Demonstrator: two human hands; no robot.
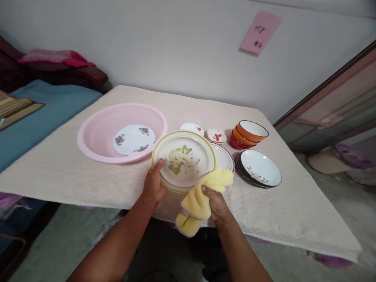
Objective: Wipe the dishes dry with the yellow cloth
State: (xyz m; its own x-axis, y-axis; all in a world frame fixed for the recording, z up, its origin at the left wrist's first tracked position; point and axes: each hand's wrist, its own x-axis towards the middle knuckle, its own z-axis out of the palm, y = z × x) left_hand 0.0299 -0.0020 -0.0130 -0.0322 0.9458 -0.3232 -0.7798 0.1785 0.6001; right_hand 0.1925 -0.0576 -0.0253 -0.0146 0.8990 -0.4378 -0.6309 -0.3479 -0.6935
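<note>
My left hand [154, 183] grips the left edge of a large white plate [190, 168] with a yellow-green rim and a leaf-and-flower print, thumb on its face. The plate is lifted over the table's front part, tilted toward me. My right hand [216, 203] is closed on a yellow cloth [195, 201] with a purple hem; the cloth's upper part meets the plate's lower right rim. Behind the plate a red-rimmed white plate [225, 158] is partly hidden. To the left, a pink basin [94, 143] holds a white plate with flower sprigs [133, 139].
Dark-rimmed plates [261, 166] are stacked at the right, below stacked orange and red bowls [249, 133]. Small white dishes [192, 127] and a square dish [216, 135] lie behind the held plate. The cloth-covered table [293, 219] meets a wall bearing a pink note [261, 33].
</note>
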